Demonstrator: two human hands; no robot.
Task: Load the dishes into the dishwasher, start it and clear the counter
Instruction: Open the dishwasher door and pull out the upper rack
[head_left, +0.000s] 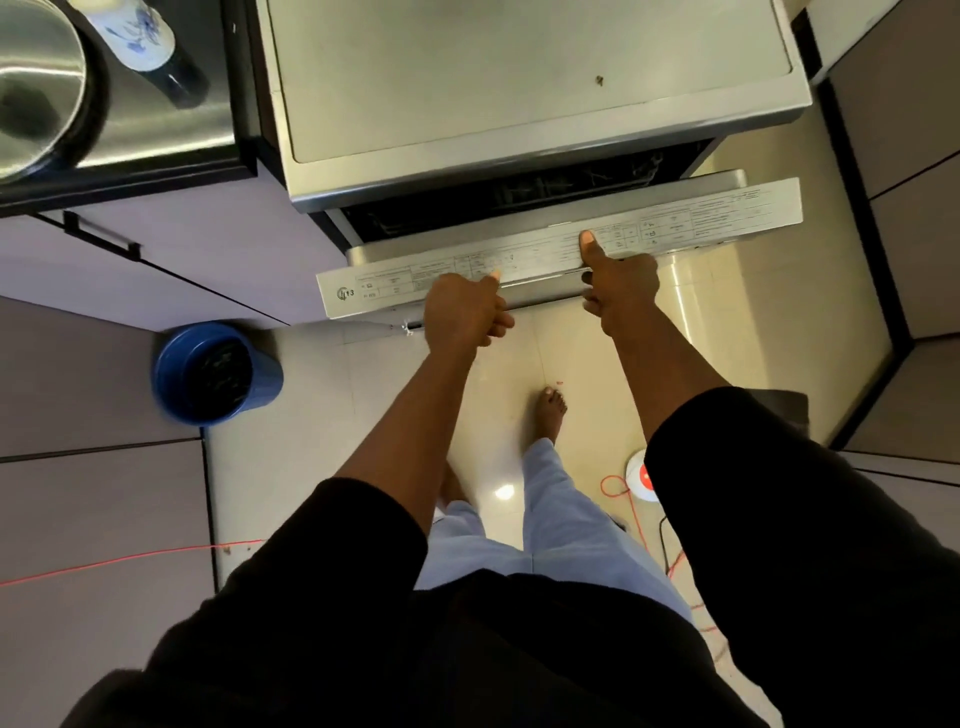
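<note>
A silver dishwasher (519, 78) stands in front of me, seen from above. Its door (727, 208) is tilted a little way out from the top, and a dark gap shows rack wires (545, 187) inside. Both hands grip the door's top edge. My left hand (465, 309) curls its fingers under the edge with the thumb on the printed control strip. My right hand (618, 288) does the same further right, thumb pressed flat on the strip.
A blue bucket (215, 371) stands on the tiled floor at the left. On the dark counter (171, 140) at the upper left sit a steel pot (36, 83) and a white-and-blue bottle (140, 36). Red cord (631, 512) trails on the floor. Grey cabinets flank both sides.
</note>
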